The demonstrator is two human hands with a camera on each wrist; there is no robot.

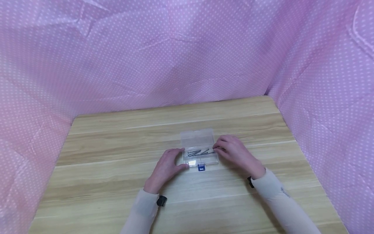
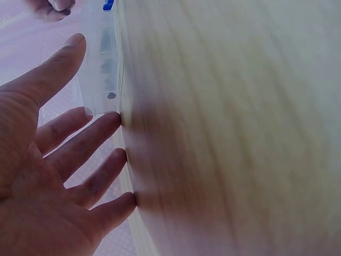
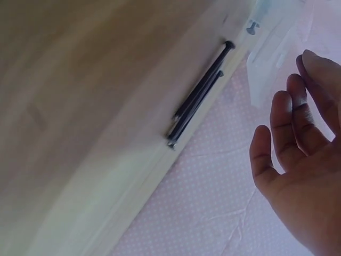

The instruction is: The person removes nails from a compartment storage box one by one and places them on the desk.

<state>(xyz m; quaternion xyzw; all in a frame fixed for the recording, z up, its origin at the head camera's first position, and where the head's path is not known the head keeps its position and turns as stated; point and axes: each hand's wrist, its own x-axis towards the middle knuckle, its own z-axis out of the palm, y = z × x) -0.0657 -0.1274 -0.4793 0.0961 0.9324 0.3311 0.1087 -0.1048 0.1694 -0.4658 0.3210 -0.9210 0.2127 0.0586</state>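
A clear plastic box (image 1: 193,163) lies on the table with its lid (image 1: 197,138) folded back and a blue latch tab (image 1: 201,167) at the front. Several long grey nails or screws (image 1: 198,152) lie in its rear part. My left hand (image 1: 167,165) holds the box's left end between thumb and fingers. At the right end is my right hand (image 1: 233,152), thumb and forefinger tips close together; whether they pinch anything is hidden. Below that hand, the right wrist view shows a few dark nails or screws (image 3: 200,93) on the table.
The wood-grain table (image 1: 117,182) reaches back to a pink polka-dot cloth (image 1: 146,65), which hangs behind it and along both sides. A black band (image 1: 161,201) sits at the left wrist, and another (image 1: 250,182) at the right.
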